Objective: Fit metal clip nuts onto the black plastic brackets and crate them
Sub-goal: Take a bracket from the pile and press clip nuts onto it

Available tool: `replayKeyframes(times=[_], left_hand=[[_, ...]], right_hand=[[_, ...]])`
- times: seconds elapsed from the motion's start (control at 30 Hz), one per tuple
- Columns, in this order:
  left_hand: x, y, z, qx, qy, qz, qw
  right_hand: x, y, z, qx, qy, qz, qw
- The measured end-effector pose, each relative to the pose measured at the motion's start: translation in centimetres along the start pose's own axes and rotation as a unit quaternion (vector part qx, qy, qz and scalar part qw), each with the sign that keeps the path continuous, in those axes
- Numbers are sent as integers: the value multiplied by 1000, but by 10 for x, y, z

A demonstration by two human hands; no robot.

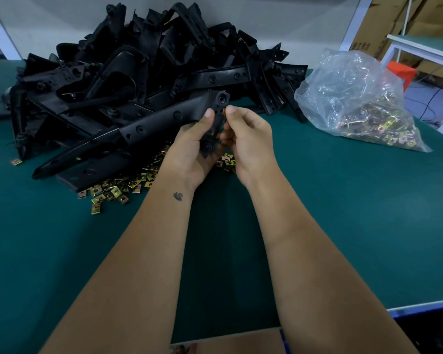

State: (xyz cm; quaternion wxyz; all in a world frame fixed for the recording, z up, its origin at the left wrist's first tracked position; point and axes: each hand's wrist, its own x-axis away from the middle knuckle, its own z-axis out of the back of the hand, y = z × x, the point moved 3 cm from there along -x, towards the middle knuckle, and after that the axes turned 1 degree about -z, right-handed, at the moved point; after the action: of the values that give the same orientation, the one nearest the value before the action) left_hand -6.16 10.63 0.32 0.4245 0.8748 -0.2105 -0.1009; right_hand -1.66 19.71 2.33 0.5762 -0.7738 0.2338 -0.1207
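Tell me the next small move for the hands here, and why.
Probably push the clip nut onto the bracket's edge. The right hand pinches the nut right against the bracket's end, which the left hand holds steady; it does not look seated yet.

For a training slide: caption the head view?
Left hand holds a black bracket while right hand presses a clip nut onto its edge.

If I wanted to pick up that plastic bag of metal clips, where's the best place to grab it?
Probably the bag by its crumpled, loose top, reaching down from above. The clips have sunk to the low right end on the table, so the puffed upper plastic gathers easily.
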Motion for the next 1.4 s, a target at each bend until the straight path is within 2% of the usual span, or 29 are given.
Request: replayKeyframes(times=[0.2, 0.3, 0.43, 0.57, 0.77, 1.0, 1.13, 1.27, 1.33, 1.4], left_hand=[[9, 3, -2, 114, 25, -15, 993], [8, 5, 2, 165, 55, -18, 985], [7, 7, 12, 181, 109, -25, 977], [5, 6, 13, 176, 95, -9, 980], [9, 7, 12, 159, 85, 19, 983], [14, 10, 10, 115, 71, 29, 990], [11, 9, 9, 62, 58, 36, 996], [7, 10, 10, 18, 67, -2, 998], [5, 13, 14, 43, 77, -16, 996], [3, 18, 19, 66, 100, -34, 992]], right_hand=[[2, 0, -19, -11, -8, 32, 999], [1, 11, -37, -23, 6, 9, 1000], [-3, 28, -50, -66, 12, -49, 997], [-5, 27, -45, -94, -6, -55, 994], [2, 15, -40, -19, 5, -20, 1000], [8, 8, -42, 1, 6, 10, 1000], [7, 6, -34, 46, 42, 51, 997], [10, 8, -31, 89, 92, 86, 988], [10, 8, -28, 140, 115, 86, 980], [8, 8, -24, 256, 123, 86, 955]])
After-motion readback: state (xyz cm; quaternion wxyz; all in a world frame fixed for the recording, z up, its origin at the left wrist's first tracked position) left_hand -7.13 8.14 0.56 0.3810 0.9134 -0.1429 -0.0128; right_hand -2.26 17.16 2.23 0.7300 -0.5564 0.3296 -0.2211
